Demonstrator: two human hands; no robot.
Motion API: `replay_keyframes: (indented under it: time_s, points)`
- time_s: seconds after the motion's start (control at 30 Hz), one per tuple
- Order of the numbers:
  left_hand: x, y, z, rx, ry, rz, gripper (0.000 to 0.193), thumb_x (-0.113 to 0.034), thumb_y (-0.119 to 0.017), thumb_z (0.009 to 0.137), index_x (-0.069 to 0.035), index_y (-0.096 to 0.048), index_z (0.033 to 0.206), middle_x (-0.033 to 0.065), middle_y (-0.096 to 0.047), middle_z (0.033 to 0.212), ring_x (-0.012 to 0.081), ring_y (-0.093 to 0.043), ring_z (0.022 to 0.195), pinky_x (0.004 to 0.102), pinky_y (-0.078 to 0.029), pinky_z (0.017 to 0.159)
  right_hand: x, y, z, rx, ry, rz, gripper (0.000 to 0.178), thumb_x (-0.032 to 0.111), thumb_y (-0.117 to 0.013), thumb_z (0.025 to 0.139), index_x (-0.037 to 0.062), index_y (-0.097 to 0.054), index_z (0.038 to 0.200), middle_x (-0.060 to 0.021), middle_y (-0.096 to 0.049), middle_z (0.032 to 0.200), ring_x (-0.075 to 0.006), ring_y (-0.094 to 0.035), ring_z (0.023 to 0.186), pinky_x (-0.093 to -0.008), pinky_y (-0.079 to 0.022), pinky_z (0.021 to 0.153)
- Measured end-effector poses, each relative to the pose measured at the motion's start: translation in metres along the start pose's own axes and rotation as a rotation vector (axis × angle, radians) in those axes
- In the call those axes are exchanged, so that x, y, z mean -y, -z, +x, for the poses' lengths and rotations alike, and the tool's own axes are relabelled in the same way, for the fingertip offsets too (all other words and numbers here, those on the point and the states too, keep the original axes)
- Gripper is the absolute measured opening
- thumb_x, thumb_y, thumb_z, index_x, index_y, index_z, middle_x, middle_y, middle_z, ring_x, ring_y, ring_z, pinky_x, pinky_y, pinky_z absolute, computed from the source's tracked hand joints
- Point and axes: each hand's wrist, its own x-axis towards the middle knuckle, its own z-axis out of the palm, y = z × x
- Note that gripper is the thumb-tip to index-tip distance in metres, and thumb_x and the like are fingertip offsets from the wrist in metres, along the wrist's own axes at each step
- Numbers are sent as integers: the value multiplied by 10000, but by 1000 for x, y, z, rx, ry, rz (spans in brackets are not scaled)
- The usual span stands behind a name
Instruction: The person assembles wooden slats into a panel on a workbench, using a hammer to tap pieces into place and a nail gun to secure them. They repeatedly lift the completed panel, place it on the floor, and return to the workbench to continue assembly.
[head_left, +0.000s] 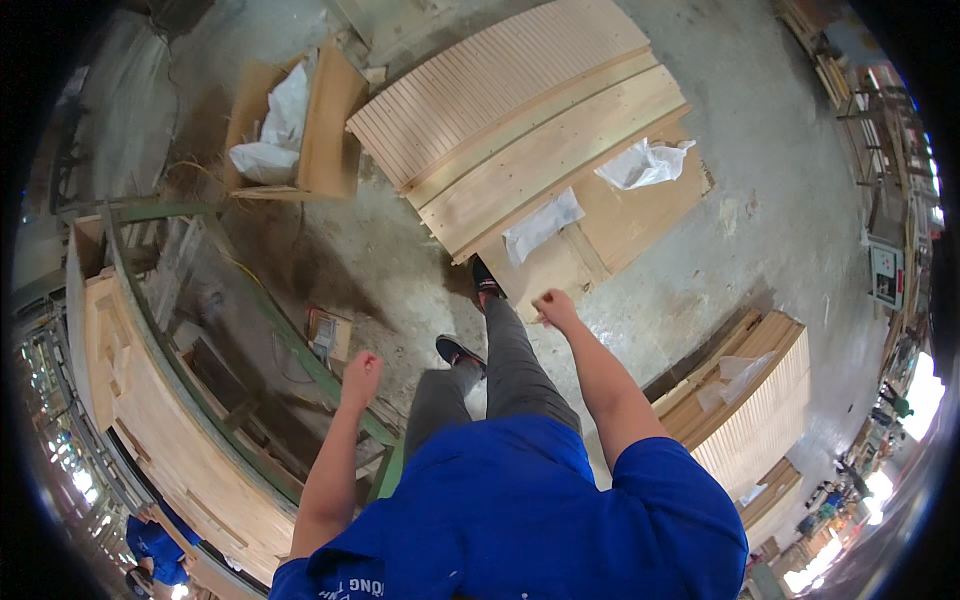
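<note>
My left hand (362,380) is loosely closed beside the green metal frame, and nothing shows in it. Out in front, my right hand (553,308) has its fingers curled in; no object shows there either. It hangs over the floor close to the near edge of a low stack of wooden panels (520,95). The top panel is made of narrow slats, and smooth boards (560,165) lie along its near side. White plastic sheets (645,165) rest on a flat wooden board (650,215) at the stack's near side. Neither hand touches the stack.
An open wooden box (340,120) with white plastic stands at the far left. A green metal frame (270,310) and a long wooden workpiece (170,430) run along my left. More slatted panels (750,400) are stacked at right. Another person (155,545) is at lower left.
</note>
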Motion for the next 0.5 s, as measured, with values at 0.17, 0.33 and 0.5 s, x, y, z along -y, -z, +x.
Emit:
replay_keyframes:
  time_s: [0.17,0.33,0.5]
  points:
    - [45,-75,75,258,199,105,301,-297,-545,806,2,-534,839,144,-593,731,282,-586,704,362,-459,650,96,-5,91,114,-106,251,256,231,-621,784,29,-549,924,-78,-612,779,-164,-618,610,-283,-501,500]
    - [62,-153,210,285,540,-393,294,-326,-549,830,-56,-524,944,24,-581,739,131,-546,652,306,-456,493,105,-31,183,171,-207,217,308,237,-614,799,33,-530,1015,-72,-613,828,-167,-625,690,-293,-518,569]
    - [88,-231,334,181,484,-354,351,-340,-550,797,1,-571,880,148,-618,771,273,-608,710,370,-485,658,59,-80,264,104,-354,394,398,224,-633,786,4,-494,1087,-98,-583,928,-195,-614,763,-314,-527,583]
